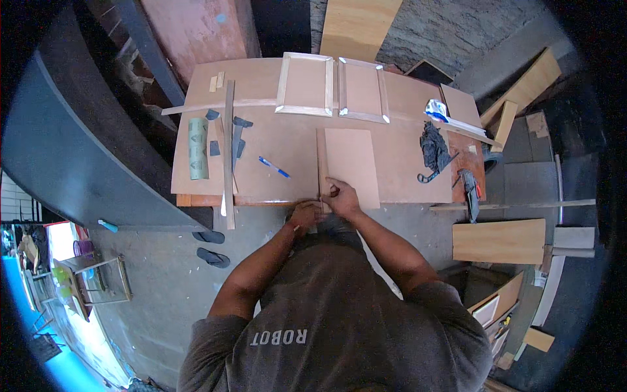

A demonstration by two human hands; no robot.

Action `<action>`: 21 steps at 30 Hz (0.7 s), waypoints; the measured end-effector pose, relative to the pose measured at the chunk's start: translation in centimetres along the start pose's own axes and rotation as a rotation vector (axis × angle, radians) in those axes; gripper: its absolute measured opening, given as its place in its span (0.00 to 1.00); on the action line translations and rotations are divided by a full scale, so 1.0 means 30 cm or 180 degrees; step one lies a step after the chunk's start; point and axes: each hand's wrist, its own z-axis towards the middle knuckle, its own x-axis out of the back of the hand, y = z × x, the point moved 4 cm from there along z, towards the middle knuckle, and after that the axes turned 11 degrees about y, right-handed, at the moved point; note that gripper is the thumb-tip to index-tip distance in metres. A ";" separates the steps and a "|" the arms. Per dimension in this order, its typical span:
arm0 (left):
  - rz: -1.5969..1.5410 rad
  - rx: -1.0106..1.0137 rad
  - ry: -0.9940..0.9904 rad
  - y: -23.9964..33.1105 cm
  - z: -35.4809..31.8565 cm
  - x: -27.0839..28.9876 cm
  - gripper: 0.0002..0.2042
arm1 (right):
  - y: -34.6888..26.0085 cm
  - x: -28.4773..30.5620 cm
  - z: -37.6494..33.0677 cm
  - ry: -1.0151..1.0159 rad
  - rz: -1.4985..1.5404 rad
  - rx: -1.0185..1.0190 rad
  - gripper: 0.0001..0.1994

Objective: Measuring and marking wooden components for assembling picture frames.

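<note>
A thin wooden strip (321, 153) lies along the left edge of a brown rectangular board (353, 163), which rests on the table near its front edge. My left hand (305, 213) is closed around the strip's near end, its fingertips partly hidden. Just right of it, my right hand (343, 198) bends its thumb and fingers in a pinch against the strip, over the board's near left corner. Left of the board lies a blue pen (274, 167).
Two wooden frames (305, 83) (363, 90) lie at the table's back. A long strip (228, 144), a green roll (198, 149) and dark scraps (241, 122) are on the left. A crumpled black bag (432, 147) sits right. Flip-flops (213, 257) lie on the floor.
</note>
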 end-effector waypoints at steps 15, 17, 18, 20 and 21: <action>-0.2858 0.1034 0.1307 -0.004 -0.020 0.008 0.09 | -0.003 -0.014 -0.001 0.0023 -0.0036 -0.0037 0.32; -0.4685 0.2636 0.1273 0.004 -0.025 0.005 0.09 | 0.008 -0.021 0.005 0.0048 -0.0099 0.0046 0.32; -0.4686 0.2633 0.1264 0.026 -0.018 0.031 0.09 | 0.017 -0.023 0.007 0.0069 -0.0097 0.0054 0.32; -0.4848 0.2707 0.1288 0.053 -0.014 0.060 0.08 | 0.026 -0.027 0.010 0.0083 -0.0095 0.0072 0.32; -0.4847 0.2706 0.1299 0.057 -0.013 0.065 0.08 | 0.020 -0.025 0.010 0.0173 -0.0116 0.0238 0.32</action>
